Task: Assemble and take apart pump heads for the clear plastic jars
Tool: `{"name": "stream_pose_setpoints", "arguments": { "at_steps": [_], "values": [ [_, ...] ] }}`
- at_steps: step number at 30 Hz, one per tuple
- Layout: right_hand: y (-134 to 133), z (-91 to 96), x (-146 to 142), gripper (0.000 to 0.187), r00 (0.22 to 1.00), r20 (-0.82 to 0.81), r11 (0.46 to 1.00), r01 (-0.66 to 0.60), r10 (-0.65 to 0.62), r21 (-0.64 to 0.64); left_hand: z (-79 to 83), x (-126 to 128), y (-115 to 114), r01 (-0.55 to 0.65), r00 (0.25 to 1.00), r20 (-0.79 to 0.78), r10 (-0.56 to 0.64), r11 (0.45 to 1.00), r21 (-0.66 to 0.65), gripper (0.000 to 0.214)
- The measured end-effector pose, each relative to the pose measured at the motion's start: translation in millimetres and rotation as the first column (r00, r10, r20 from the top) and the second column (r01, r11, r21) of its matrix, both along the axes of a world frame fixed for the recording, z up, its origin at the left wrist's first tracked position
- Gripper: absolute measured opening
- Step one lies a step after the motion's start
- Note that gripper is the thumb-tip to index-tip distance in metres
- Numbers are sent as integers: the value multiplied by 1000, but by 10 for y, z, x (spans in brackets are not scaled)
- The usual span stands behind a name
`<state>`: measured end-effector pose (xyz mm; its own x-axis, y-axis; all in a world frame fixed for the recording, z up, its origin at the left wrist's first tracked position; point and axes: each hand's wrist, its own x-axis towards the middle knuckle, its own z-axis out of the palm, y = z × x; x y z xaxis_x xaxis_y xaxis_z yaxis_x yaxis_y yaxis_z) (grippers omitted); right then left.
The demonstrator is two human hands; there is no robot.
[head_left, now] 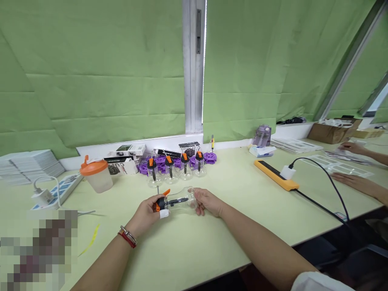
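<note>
Between my hands a clear bottle (184, 199) lies on its side above the table, with a dark rod inside it. At its left end is a black and orange cap (159, 203), gripped by my left hand (148, 213); an orange lever sticks up from it. One finger of that hand has a white wrap. Fingers of my right hand (207, 202) are closed around the bottle's wide base. Behind it, several similar bottles (170, 173) stand upright in a row, each with a black and orange top. Purple plastic pieces (209, 158) sit behind that row.
An orange-lidded jug (97, 176) and a white power strip (65, 188) are on the left, with stacked white sheets (28, 165). A yellow power strip (275, 174) with a black cable lies right. Another person's hands (348, 180) rest at far right. Small boxes (124, 165) stand behind.
</note>
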<state>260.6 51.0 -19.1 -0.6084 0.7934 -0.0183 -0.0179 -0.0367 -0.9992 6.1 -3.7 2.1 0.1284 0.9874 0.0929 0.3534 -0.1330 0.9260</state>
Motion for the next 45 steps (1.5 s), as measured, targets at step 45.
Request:
{"name": "stream_pose_setpoints", "arguments": {
  "at_steps": [45],
  "values": [
    [-59, 95, 98, 83, 995, -70, 998, -67, 68, 15, 20, -4, 4, -24, 995, 92, 27, 999, -38, 59]
  ]
}}
